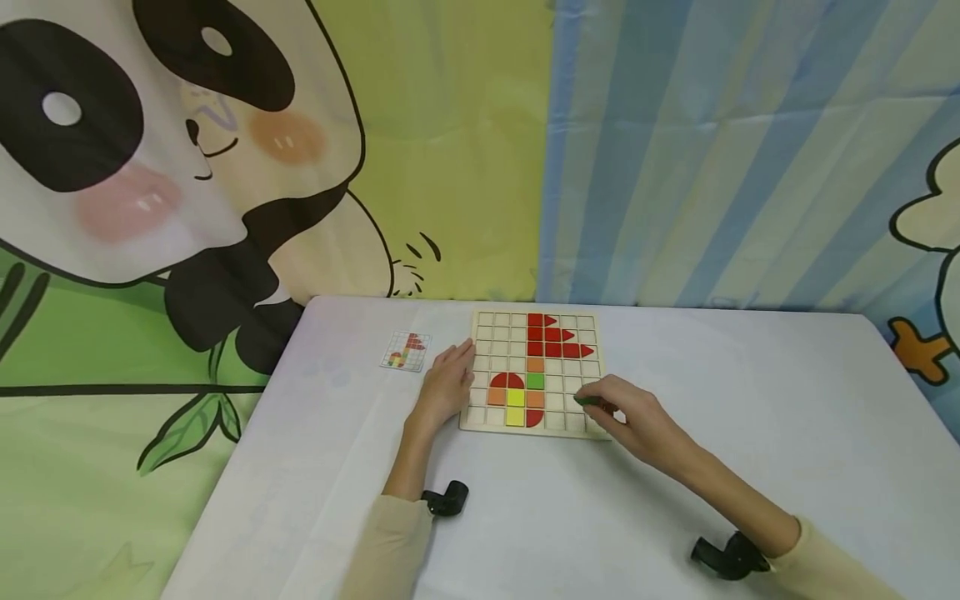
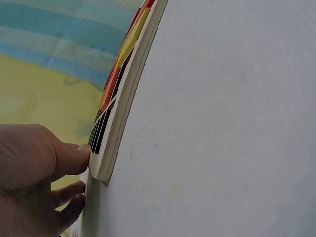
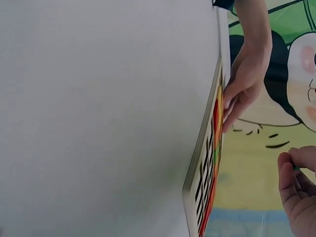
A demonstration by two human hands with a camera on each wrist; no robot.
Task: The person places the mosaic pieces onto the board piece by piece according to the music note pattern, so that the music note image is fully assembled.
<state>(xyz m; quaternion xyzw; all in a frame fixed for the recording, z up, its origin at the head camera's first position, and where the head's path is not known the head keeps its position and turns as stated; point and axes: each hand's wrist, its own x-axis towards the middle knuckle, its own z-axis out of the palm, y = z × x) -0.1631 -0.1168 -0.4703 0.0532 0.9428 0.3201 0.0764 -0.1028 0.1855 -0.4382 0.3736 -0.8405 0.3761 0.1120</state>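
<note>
A pale wooden grid board (image 1: 562,430) lies on the table with coloured pieces set in its squares. Red pieces (image 1: 553,336), some with pointed ends, form stepped rows at the upper middle. Below them are orange, green (image 1: 535,381), yellow (image 1: 515,407) and rounded red pieces. My left hand (image 1: 447,387) rests at the board's left edge, its fingers extended along it; the thumb touches the edge in the left wrist view. Over the board's lower right, my right hand (image 1: 637,417) pinches a small green piece (image 1: 585,400), mostly hidden by the fingertips.
Left of the board lies a small pattern card (image 1: 406,351) printed with a similar coloured grid. The white table (image 1: 750,392) extends on both sides of the board. A cartoon-printed curtain (image 1: 675,150) hangs behind the table. Black wrist cameras (image 1: 447,498) sit on both forearms.
</note>
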